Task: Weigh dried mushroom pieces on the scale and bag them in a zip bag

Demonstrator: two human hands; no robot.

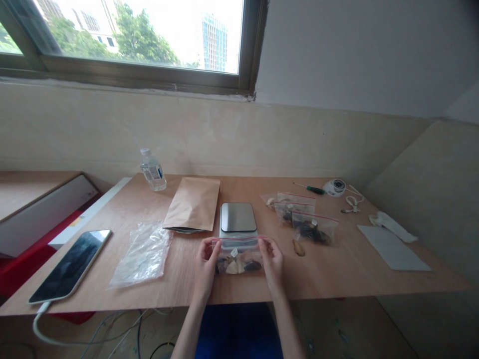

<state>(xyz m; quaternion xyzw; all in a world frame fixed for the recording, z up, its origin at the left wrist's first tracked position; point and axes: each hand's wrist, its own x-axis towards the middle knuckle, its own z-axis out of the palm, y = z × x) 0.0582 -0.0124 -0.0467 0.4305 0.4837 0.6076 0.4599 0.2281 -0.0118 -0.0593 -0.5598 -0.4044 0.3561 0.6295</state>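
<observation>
Zip-top bag [239, 259] pinched between both hands [206, 262] [272, 262].

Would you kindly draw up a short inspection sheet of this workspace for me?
Surface: light plywood tabletop.
Job's things: zip bag of brown and dark pieces, before a digital scale; two similar bags to its right.
Clutter: water bottle, kraft envelope, clear plastic bag, screwdriver, phone.
Hands: left hand and right hand pinch the bag's top edge.
Cables: white cable drops from the phone over the table edge.
Surroundings: window behind the table.
</observation>
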